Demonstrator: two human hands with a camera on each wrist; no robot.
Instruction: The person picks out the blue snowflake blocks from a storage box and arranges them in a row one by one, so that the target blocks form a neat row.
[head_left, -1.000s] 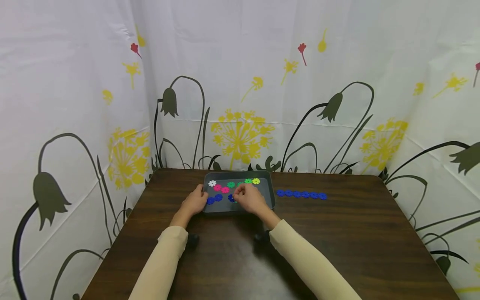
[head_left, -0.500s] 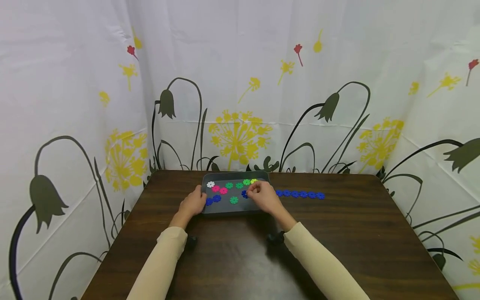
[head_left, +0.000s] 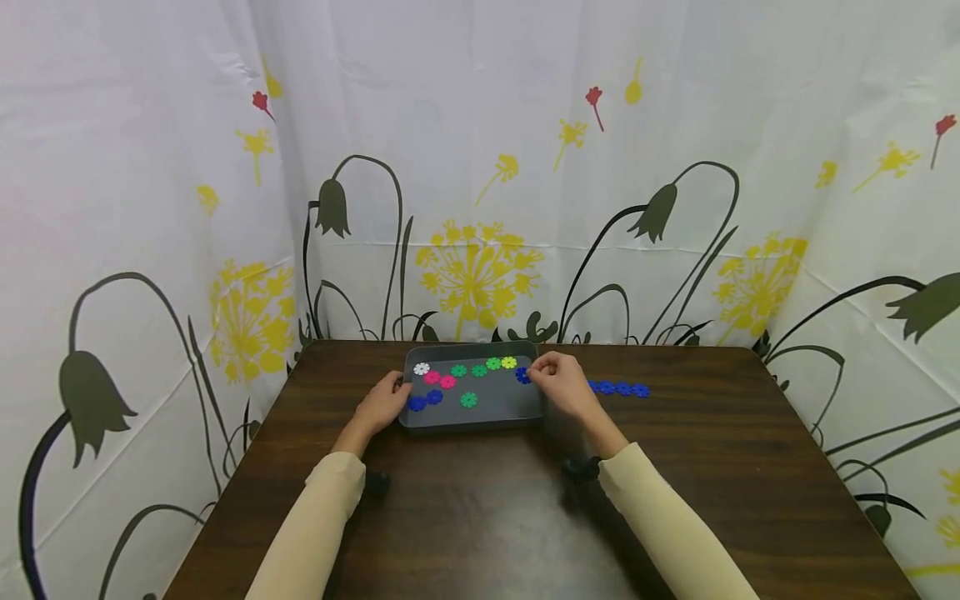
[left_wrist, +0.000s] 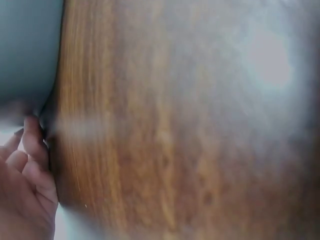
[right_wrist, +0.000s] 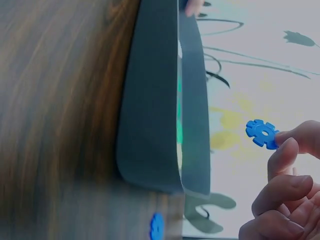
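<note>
A blue notched disc [right_wrist: 262, 134] is pinched between the thumb and forefinger of my right hand [head_left: 561, 382], held up over the tray's right rim. My left hand [head_left: 380, 404] grips the left end of the grey tray [head_left: 487, 418]; in the left wrist view its fingers [left_wrist: 34, 145] bend against the tray's corner. Inside the tray lie a white disc [head_left: 422, 368], two pink discs [head_left: 439, 380], several green discs [head_left: 468, 400], a yellow disc [head_left: 508, 362] and two blue discs [head_left: 426, 400] near the left hand.
On the table [head_left: 480, 508], right of the tray, a row of blue discs [head_left: 624, 389] runs sideways, its near end hidden behind my right hand. A flowered curtain [head_left: 480, 167] hangs behind the table's far edge.
My right hand has lifted the blue disc and carried it rightward from the tray's middle to its right rim. The left hand stays at the tray's left end.
</note>
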